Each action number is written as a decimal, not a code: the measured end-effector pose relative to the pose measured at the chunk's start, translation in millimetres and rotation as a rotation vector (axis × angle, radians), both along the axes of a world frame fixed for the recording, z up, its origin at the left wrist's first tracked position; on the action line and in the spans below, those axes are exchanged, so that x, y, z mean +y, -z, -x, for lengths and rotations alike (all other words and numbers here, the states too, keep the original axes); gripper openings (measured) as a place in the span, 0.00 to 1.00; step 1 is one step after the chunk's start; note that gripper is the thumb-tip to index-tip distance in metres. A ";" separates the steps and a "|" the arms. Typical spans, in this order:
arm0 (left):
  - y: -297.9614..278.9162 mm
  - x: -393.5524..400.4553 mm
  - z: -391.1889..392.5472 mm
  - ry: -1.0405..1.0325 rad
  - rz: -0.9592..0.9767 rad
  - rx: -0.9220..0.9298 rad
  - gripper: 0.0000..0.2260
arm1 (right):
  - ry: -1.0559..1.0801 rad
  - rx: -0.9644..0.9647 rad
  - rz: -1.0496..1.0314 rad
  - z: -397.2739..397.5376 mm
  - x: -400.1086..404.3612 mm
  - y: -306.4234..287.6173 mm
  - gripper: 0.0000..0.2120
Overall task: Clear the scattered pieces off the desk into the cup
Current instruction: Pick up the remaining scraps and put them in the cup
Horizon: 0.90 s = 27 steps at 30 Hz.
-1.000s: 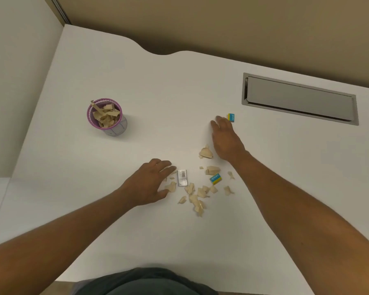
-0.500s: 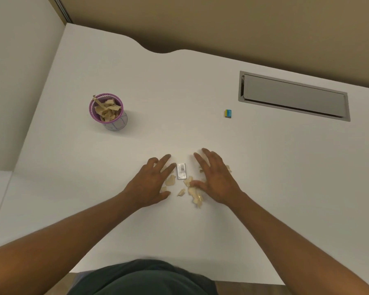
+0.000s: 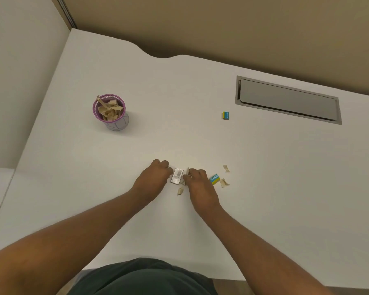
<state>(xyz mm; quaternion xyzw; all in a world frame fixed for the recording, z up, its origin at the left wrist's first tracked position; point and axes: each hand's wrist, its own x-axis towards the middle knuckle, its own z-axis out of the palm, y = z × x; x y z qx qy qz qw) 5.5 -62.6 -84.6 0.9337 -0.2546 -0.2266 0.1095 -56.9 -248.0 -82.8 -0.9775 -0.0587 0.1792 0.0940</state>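
Note:
A purple-rimmed cup (image 3: 110, 113) stands at the desk's left, stuffed with tan paper scraps. My left hand (image 3: 154, 179) and my right hand (image 3: 198, 184) rest fisted on the white desk (image 3: 179, 128), on either side of a small silver box (image 3: 177, 176). Tan scraps poke out from my right fingers, which are curled over them. What my left hand covers is hidden. Loose scraps lie at the front (image 3: 180, 190) and to the right (image 3: 224, 182) (image 3: 226, 168). A blue-and-yellow eraser (image 3: 213, 179) sits just right of my right hand.
A second blue-and-yellow eraser (image 3: 225, 115) lies farther back on the desk. A grey cable-tray hatch (image 3: 285, 100) is set into the desk at the back right. A wall borders the desk on the left, and the back edge curves inward.
My right hand came back from the far eraser to the scrap pile. Both hands, flat with spread fingers before, have now curled into fists, gathering scraps toward the silver box.

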 end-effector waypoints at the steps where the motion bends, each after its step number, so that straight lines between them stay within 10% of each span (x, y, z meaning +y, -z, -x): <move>1: 0.8 -0.9 -2.1 -0.043 0.022 0.018 0.12 | -0.010 0.002 -0.018 -4.0 -0.7 0.5 0.19; 14: -43.0 40.5 -31.3 -0.828 0.515 0.175 0.07 | 0.780 0.070 -0.594 -49.8 10.8 -27.4 0.08; 20: -90.5 92.9 -83.2 -0.915 0.616 -0.094 0.06 | 0.676 0.092 -0.793 -104.7 64.6 -71.8 0.06; 27: -95.9 116.5 -150.6 -0.742 0.299 -0.199 0.09 | 0.505 0.015 -0.824 -174.6 128.2 -109.2 0.07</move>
